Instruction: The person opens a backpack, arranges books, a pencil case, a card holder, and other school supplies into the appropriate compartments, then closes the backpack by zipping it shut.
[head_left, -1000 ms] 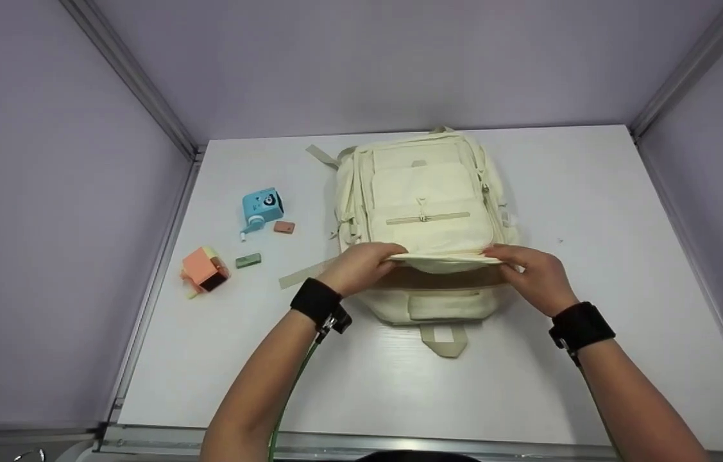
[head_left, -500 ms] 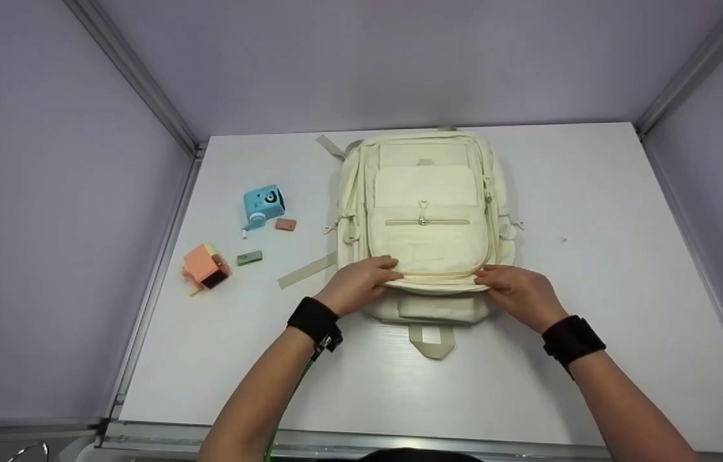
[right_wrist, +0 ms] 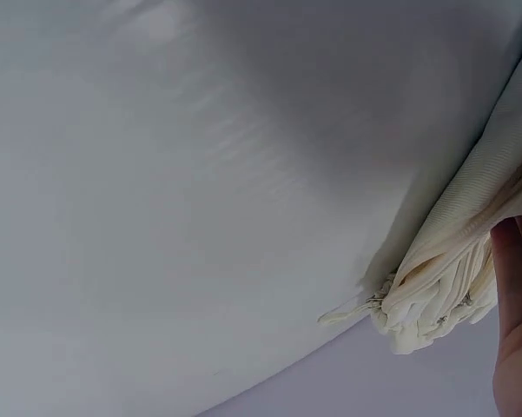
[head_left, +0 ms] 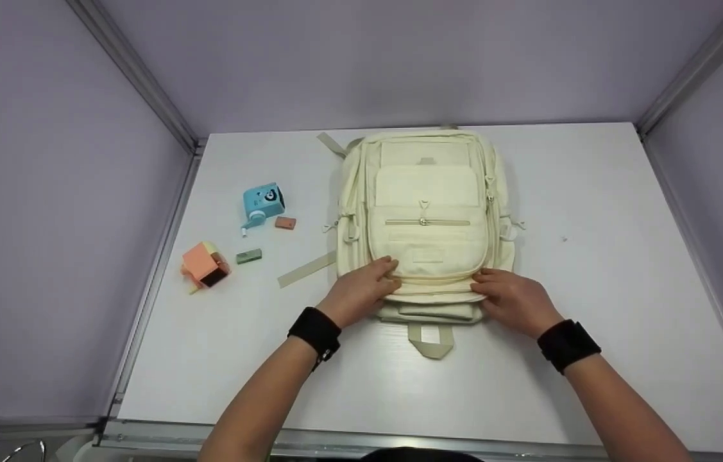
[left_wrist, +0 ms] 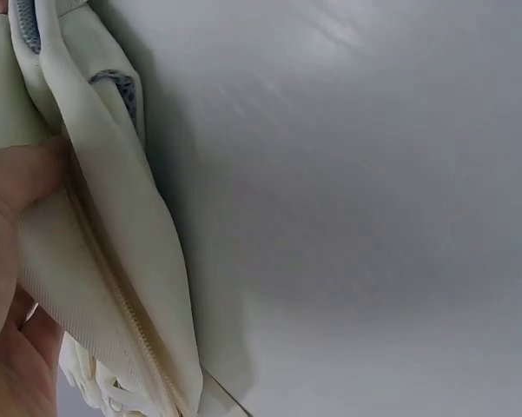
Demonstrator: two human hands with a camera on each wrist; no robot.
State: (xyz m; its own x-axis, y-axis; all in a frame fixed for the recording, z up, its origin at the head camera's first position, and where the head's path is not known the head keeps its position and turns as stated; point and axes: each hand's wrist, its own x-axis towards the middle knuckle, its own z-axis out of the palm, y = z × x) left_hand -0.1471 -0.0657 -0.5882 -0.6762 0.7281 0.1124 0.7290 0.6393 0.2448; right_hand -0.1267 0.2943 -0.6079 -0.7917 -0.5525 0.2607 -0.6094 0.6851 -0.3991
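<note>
A cream backpack [head_left: 428,186] lies on the white table, front pockets facing up and its open end toward me. My left hand [head_left: 360,292] pinches the edge of the upper layer near the left of that end, thumb and fingers on the cloth. On the other side my right hand [head_left: 515,300] grips the same edge. Between the hands the flap lies low, close over the lower part of the bag. In the left wrist view the thumb [left_wrist: 35,174] presses beside a zipper [left_wrist: 126,304]. The right wrist view shows only part of the hand [right_wrist: 517,304] at the fabric.
To the left are a blue cartoon box with a crank [head_left: 263,202], an orange box-shaped item [head_left: 204,264], a small reddish block [head_left: 285,222] and a small green block [head_left: 248,256]. A loose strap [head_left: 306,269] sticks out left of the bag; a fabric loop [head_left: 432,350] points toward me.
Both hands have lowered the raised flap toward me, so the wide dark opening seen earlier is now mostly covered. The backpack's front lies flatter. The items at left have stayed put.
</note>
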